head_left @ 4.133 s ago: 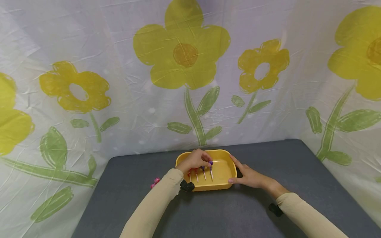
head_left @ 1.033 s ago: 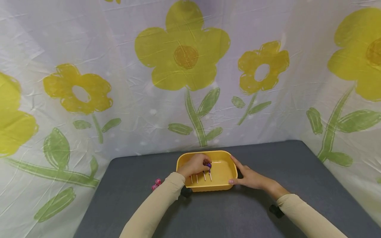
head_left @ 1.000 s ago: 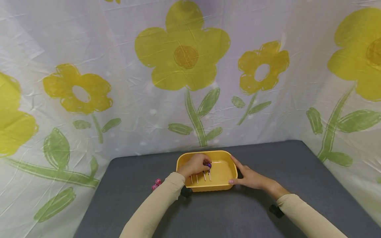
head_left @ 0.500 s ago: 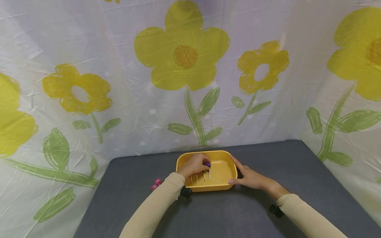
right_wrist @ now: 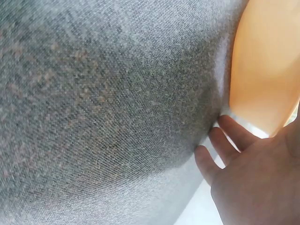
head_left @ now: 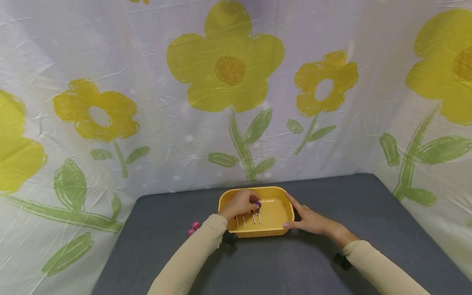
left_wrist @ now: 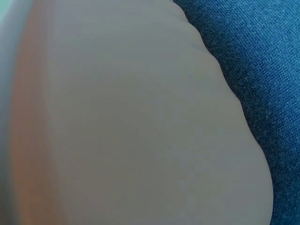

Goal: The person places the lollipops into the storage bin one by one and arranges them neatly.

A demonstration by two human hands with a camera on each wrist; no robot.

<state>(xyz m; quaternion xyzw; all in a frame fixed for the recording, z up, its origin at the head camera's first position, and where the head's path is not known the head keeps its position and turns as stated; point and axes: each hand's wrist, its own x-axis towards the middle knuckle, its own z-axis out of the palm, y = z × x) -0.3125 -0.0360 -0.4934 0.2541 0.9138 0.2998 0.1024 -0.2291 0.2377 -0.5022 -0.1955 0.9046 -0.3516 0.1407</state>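
Note:
A yellow plastic box (head_left: 278, 213) sits on the grey table, with several lollipops in a row at its left and middle. My left hand (head_left: 240, 203) reaches inside over the left rim and pinches the head of a purple lollipop (head_left: 258, 204). White sticks point towards the front wall; most other heads are hidden under this hand. At the right end of the box, my right hand (head_left: 307, 218) rests against the wall, thumb and forefinger spread wide. In the right wrist view its other fingers (right_wrist: 225, 143) extend loosely beside the box.
Pink wrapped lollipops (head_left: 193, 228) lie on the table (head_left: 280, 266) left of the box, partly behind the left sleeve (head_left: 191, 256). A flowered cloth (head_left: 177, 123) hangs behind the table. The left wrist view is mostly blocked by a blurred pale surface.
Over the four seconds, the purple lollipop has shifted slightly left with my left hand. In the last second that hand has barely moved. My right hand has stayed at the box.

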